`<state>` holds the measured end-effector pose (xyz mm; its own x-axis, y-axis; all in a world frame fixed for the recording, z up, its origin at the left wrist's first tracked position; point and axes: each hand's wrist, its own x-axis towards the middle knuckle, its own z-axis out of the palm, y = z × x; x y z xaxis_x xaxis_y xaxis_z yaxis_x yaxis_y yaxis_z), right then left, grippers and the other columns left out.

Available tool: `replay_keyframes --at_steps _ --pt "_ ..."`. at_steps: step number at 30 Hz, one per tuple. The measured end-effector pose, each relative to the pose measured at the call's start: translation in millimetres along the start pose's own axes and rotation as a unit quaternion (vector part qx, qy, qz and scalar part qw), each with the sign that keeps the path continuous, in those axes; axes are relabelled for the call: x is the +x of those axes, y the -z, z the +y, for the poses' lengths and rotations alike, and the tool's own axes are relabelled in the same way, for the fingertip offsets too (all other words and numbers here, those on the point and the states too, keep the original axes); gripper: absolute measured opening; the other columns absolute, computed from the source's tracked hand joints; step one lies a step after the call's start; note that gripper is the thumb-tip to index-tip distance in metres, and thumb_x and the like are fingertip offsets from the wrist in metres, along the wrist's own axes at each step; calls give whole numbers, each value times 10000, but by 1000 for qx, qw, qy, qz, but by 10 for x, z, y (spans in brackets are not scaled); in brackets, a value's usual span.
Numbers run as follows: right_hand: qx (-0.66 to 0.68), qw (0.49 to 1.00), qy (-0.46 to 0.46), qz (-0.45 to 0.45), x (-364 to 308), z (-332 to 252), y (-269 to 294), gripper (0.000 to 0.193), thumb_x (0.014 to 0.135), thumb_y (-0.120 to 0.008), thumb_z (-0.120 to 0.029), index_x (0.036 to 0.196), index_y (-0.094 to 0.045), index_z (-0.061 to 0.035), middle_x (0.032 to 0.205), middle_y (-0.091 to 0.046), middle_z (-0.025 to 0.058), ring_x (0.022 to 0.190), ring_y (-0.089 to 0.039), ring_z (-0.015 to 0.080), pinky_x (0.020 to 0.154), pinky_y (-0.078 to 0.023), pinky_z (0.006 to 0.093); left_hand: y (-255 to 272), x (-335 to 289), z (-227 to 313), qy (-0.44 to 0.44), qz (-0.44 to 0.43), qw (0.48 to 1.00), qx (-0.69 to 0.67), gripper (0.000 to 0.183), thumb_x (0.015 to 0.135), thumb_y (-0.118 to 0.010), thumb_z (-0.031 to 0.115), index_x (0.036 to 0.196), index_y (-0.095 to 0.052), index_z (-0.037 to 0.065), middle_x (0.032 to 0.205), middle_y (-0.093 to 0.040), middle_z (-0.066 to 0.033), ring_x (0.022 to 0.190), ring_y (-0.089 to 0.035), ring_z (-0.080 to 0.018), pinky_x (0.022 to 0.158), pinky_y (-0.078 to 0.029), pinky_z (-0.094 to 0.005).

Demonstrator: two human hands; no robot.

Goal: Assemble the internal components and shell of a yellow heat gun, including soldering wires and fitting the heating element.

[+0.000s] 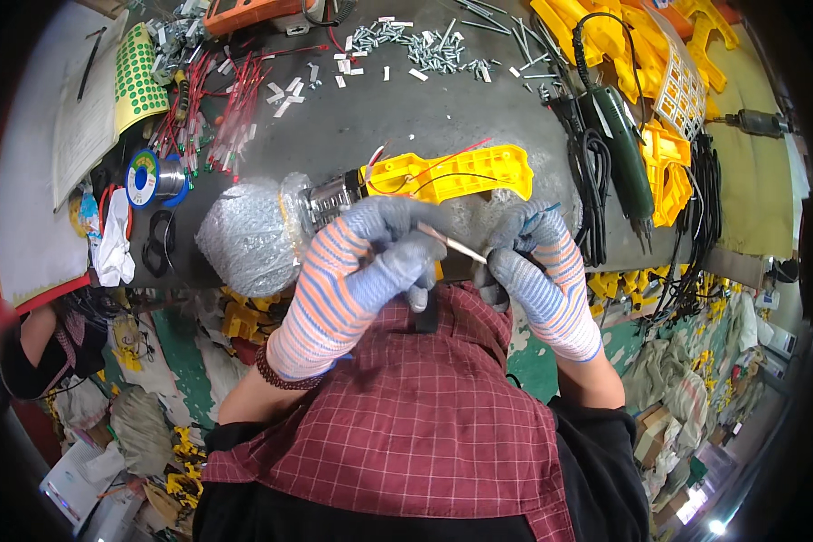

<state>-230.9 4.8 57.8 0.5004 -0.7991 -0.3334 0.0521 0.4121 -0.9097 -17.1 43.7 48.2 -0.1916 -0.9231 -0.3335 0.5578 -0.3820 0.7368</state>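
Both hands wear grey-coated gloves with orange and blue stripes. A thin whitish cable-like piece (465, 249), brownish at its left end, spans the gap between them. My left hand (361, 262) is closed around its left end; the fingers of my right hand (535, 262) pinch its other end. A bit of blue wire (544, 213) shows by the right fingertips. Just beyond the hands lies a yellow plastic tool housing half (461, 173) with red and black wires across it. Joined to its left is a metal tool body (331, 199), partly wrapped in bubble wrap (248, 237).
Loose screws (434, 52) and small white pieces lie at the back. On the left are red wires (235, 117), a solder spool (158, 179) and a green-dotted sticker sheet (141, 77). A dark green power tool (621, 149), black cables (593, 194) and yellow housings (667, 176) are at right.
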Motion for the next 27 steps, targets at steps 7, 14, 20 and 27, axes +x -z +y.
replay_keyframes --at_steps 7,14,20,27 --pt "-367 930 -21 -30 49 -182 -95 218 897 -674 -169 1043 -605 -22 841 -633 74 789 -596 137 698 -465 311 -67 50 -139 -289 105 860 407 122 935 -659 148 945 -625 31 839 -627 -38 739 -584 -114 675 -476 -279" --pt "-252 967 31 7 47 -159 -231 130 895 -649 -148 949 -650 -30 767 -639 123 723 -656 276 672 -499 351 -124 115 -175 -268 126 900 319 158 896 -683 165 923 -608 29 821 -626 -59 777 -610 -184 721 -480 -334" --pt "-335 909 246 26 -115 239 -91 97 851 -653 -84 923 -649 -19 737 -654 141 624 -653 336 582 -514 369 328 -226 218 -284 363 888 -3 262 967 -531 280 1098 -545 54 1026 -578 -96 883 -572 -184 761 -465 -333" --pt "-591 782 189 51 278 315 -289 168 826 -680 -172 973 -661 -91 778 -654 125 668 -636 334 597 -503 419 644 -746 592 -63 -83 739 665 200 790 -722 158 942 -647 52 829 -655 -81 760 -643 -239 687 -490 -354"
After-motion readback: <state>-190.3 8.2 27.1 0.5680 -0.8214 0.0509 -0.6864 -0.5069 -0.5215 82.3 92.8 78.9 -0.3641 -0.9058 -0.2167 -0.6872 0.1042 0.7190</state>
